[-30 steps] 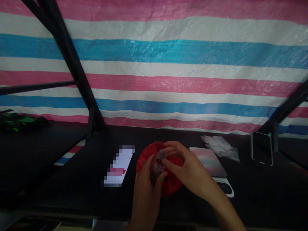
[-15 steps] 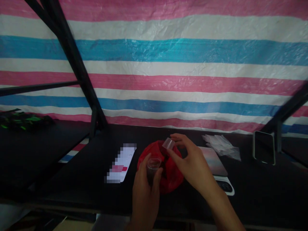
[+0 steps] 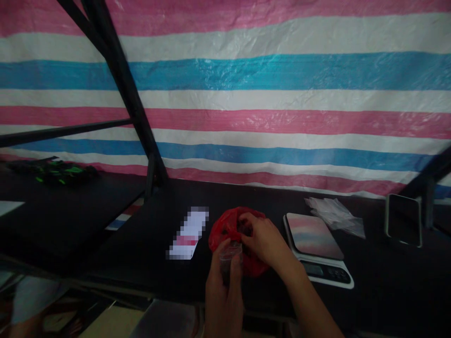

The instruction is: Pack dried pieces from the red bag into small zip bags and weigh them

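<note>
My left hand (image 3: pixel 225 277) is wrapped round a small clear plastic bag (image 3: pixel 230 253), held upright with its mouth open and something dark inside. It is at the front of a red plastic bag (image 3: pixel 223 225), which lies open on the black table. My right hand (image 3: pixel 262 237) dips into the red bag's opening, its fingers bent and pinched together. The small clear plastic cup seen in those fingers earlier is now mostly hidden. Dark contents inside the red bag are too dim to make out.
A white digital scale (image 3: pixel 317 241) stands right of the red bag. Behind it lie several clear plastic bags (image 3: pixel 334 216), with a phone (image 3: pixel 403 220) farther right. A partly blurred lit phone (image 3: pixel 190 232) lies to the left. A black frame post (image 3: pixel 130 103) rises at the left.
My right hand has lowered the small clear cup from above the red bag into its opening. My left hand still holds the clear bag. The view has shifted, uncovering the scale.
</note>
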`<state>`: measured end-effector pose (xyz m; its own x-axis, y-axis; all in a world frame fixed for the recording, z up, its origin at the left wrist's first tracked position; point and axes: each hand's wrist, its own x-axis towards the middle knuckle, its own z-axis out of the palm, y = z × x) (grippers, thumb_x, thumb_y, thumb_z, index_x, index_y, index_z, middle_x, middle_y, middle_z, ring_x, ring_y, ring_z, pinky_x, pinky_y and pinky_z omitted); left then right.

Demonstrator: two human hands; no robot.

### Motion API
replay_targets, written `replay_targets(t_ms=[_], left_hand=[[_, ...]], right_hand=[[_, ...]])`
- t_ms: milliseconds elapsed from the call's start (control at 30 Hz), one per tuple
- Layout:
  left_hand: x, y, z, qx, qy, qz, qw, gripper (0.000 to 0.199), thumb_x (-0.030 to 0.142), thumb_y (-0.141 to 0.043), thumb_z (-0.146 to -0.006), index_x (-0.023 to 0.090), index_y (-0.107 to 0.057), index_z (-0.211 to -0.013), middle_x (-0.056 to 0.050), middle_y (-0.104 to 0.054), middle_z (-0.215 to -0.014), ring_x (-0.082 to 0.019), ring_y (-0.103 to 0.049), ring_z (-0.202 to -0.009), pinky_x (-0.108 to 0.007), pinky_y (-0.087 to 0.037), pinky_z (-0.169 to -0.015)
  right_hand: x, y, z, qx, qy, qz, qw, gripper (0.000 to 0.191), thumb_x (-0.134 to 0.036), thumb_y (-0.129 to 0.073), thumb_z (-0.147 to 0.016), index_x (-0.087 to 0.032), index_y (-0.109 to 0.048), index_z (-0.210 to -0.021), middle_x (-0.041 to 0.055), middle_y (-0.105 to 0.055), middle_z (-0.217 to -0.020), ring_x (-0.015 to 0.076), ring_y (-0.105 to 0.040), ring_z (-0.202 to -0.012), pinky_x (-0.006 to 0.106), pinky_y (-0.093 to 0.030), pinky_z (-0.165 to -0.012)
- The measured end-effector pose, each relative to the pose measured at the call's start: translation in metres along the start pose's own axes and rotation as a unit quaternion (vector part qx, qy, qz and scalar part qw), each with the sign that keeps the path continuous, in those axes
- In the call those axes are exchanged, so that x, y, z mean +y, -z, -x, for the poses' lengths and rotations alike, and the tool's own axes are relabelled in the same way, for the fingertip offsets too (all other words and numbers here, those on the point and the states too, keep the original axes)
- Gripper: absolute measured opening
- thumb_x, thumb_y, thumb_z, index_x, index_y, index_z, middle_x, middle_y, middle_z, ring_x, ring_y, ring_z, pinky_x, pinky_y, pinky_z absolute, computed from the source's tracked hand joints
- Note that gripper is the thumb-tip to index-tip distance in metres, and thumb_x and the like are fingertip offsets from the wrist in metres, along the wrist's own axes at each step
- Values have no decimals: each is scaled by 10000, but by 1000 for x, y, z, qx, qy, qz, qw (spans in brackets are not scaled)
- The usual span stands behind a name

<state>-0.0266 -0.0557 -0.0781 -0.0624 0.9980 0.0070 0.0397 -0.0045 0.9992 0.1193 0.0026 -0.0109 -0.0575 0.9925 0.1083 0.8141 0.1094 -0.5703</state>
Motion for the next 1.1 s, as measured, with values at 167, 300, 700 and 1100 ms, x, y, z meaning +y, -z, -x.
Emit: replay_targets(t_ms=[167,300,700,1100], left_hand=[[-1,0,-3,27,3,58,998,657,732,-585,-960,206,-639,-1349,-150,-741,-1369,-288,-717,-1266,-388,-592,-1049],[3,-3,-2,26,-8,57,998,620,704,-594,-968,210,-639,-1340,-141,-755,-1334,-279,-739,-1219,-378,-608,-1007],[13,-5,-17,44,-43,-98,993,632,503,-692,-903,238,-574,-1465,-144,-698,-1374,-371,-634,-1345,-566,-502,-1126],[2,-14,-29,8,-83,-127,988,625,461,-653,-879,225,-583,-1454,-163,-640,-1519,-384,-585,-1414,-628,-427,-1196]], right_hand=[[2,0,3,-37,17,-96,995,369,-139,-714,-858,-241,-738,-1212,35,-832,-1010,204,-783,-898,286,-536,-806],[8,1,3,-43,13,-144,989,306,-197,-689,-893,-221,-746,-1193,38,-824,-947,206,-783,-849,285,-550,-750],[28,34,8,23,-14,-196,980,275,-323,-579,-990,-200,-684,-1212,48,-811,-964,208,-770,-903,345,-557,-849],[-6,39,32,38,51,-218,974,425,-151,-727,-882,-293,-696,-1281,11,-700,-1236,188,-681,-1169,350,-493,-1078]])
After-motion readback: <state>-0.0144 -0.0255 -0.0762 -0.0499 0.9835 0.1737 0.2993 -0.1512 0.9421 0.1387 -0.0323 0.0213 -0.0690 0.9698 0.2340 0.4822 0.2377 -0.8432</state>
